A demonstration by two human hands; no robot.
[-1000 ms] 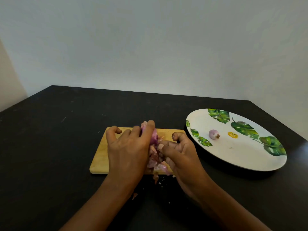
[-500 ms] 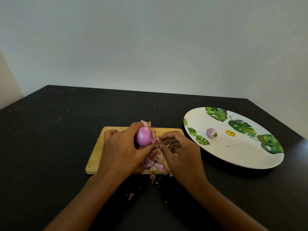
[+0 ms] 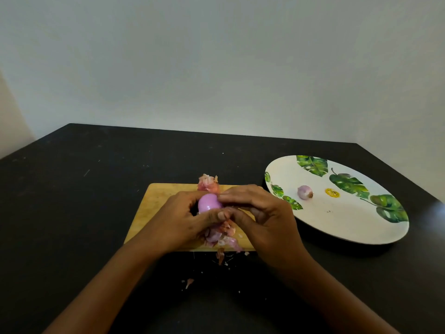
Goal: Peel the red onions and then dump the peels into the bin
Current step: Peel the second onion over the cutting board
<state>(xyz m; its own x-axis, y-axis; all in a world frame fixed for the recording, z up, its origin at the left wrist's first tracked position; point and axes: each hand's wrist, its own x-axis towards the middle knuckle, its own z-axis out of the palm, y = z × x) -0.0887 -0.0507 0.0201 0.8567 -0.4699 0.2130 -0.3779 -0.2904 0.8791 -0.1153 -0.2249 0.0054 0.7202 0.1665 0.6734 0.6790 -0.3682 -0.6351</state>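
Note:
A smooth purple red onion (image 3: 209, 203) is held over the wooden cutting board (image 3: 154, 201) in my left hand (image 3: 183, 220), thumb under it. My right hand (image 3: 262, 218) meets it from the right, fingertips pinching at the onion's right end. Loose pink and brown peels (image 3: 222, 235) lie in a heap on the board under my hands, and another clump of peels (image 3: 207, 182) sits at the board's far edge. A second small onion (image 3: 304, 192) rests on the leaf-patterned plate (image 3: 349, 227).
The black table (image 3: 96, 189) fills the view, with walls behind it and its right edge near the plate. Small peel scraps (image 3: 189, 282) lie on the table in front of the board. No bin is in view.
The onion has come out from behind my left fingers and now shows its smooth peeled side. My right hand has moved up over its right end. The view shifted slightly.

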